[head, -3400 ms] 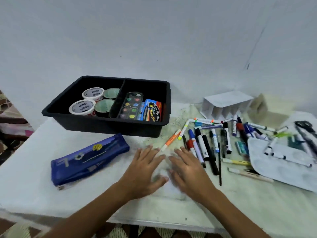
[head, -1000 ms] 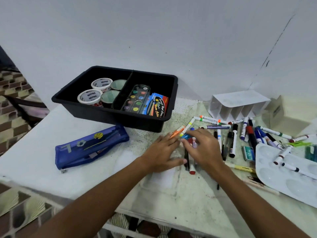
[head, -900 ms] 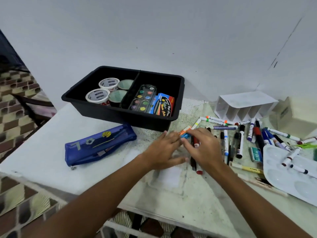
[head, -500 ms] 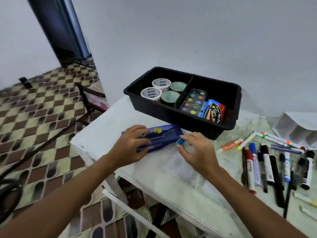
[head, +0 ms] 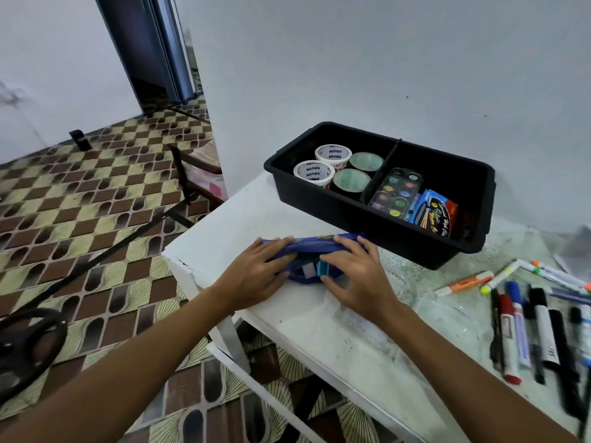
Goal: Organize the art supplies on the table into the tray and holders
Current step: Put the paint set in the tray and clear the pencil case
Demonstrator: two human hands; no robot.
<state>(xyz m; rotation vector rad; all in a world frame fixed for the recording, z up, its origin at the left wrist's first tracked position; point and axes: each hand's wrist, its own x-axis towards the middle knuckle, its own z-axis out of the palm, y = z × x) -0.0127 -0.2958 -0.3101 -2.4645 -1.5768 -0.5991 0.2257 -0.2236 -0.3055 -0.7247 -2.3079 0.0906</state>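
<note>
A blue pencil pouch (head: 311, 246) lies on the white table (head: 335, 334) in front of the black tray (head: 377, 215). My left hand (head: 256, 276) grips the pouch's left part and holds its mouth open. My right hand (head: 355, 276) pinches a small teal block (head: 322, 269) at the pouch's opening, beside a pale grey piece (head: 307, 270) inside. The tray holds several tape rolls (head: 332, 153) on its left side, a watercolour palette (head: 396, 191) and a crayon box (head: 436, 212) on its right side.
Several markers and pens (head: 527, 324) lie scattered on the table at the right, an orange one (head: 463, 282) nearest the tray. The table's left edge drops to a patterned tile floor (head: 96, 225). A chair (head: 198, 167) stands by the wall.
My hands left the marker pile and went left to the pouch. The right hand brought the small teal block along. The left hand has opened the pouch's mouth, and the view swung left.
</note>
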